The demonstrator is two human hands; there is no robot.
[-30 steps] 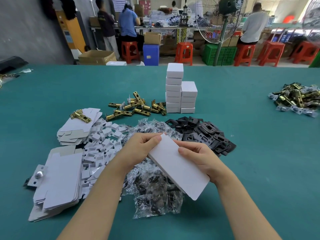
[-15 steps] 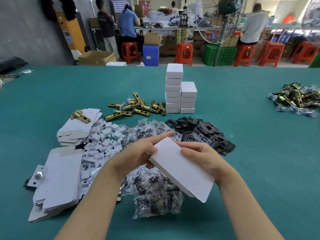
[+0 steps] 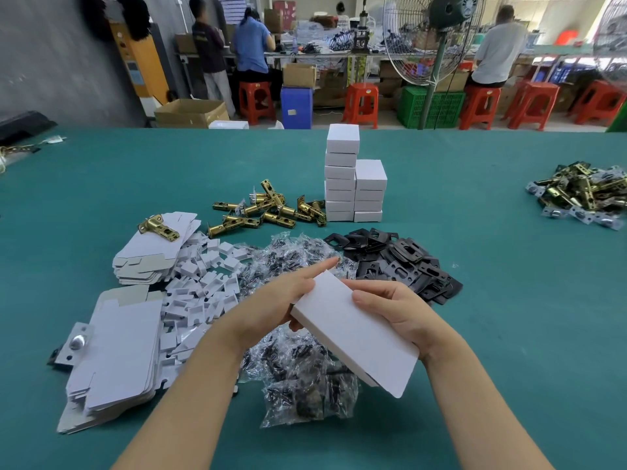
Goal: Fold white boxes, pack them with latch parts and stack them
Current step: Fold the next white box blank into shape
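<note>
Box in hand: a flat white cardboard box (image 3: 356,334), tilted, held above the green felt table (image 3: 509,334) over a heap of clear plastic bags of black screws (image 3: 305,385).
Left hand (image 3: 274,307): grips the box's far left corner, forefinger stretched straight along its edge.
Right hand (image 3: 397,313): fingers curl over the right side (thumb hidden).
Stacks: two columns of finished white boxes (image 3: 353,188) stand well beyond.
Parts: brass latch bolts (image 3: 268,212) just left of the stacks; black strike plates (image 3: 400,262) nearer.
Blanks: flat white box blanks (image 3: 115,351) at left.
</note>
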